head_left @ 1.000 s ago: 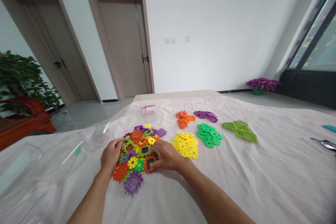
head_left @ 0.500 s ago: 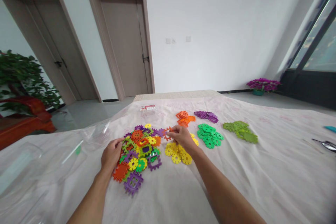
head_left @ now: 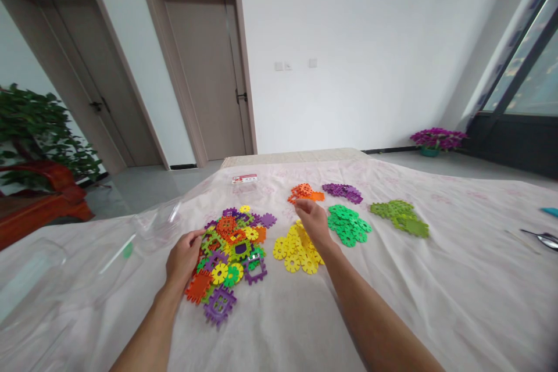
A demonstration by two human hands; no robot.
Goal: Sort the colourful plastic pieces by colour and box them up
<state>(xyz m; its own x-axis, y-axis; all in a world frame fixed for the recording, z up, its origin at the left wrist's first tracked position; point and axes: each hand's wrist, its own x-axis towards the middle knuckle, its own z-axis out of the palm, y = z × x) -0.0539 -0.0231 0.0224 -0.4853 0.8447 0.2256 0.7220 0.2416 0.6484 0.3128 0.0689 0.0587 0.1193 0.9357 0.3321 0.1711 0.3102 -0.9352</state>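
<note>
My right hand (head_left: pixel 313 222) reaches out over the yellow pile (head_left: pixel 293 254) to the near edge of the orange pile (head_left: pixel 307 190). Its fingertips are pinched on an orange toothed piece (head_left: pixel 294 199). My left hand (head_left: pixel 185 257) rests with loosely bent fingers on the left edge of the mixed pile of coloured toothed pieces (head_left: pixel 235 241), holding nothing. Sorted piles lie further right: purple (head_left: pixel 344 190), bright green (head_left: pixel 349 224) and olive green (head_left: pixel 400 213).
All lies on a table under a pale cloth (head_left: pixel 305 319). Clear plastic packaging (head_left: pixel 154 222) and a clear container (head_left: pixel 26 279) are at the left. A small red-and-white box (head_left: pixel 244 178) is at the back, a metal tool (head_left: pixel 540 238) at the right edge.
My right hand lifted an orange piece out of the mixed pile and carried it forward and right, over the yellow pile, to the orange pile. My left hand stayed put.
</note>
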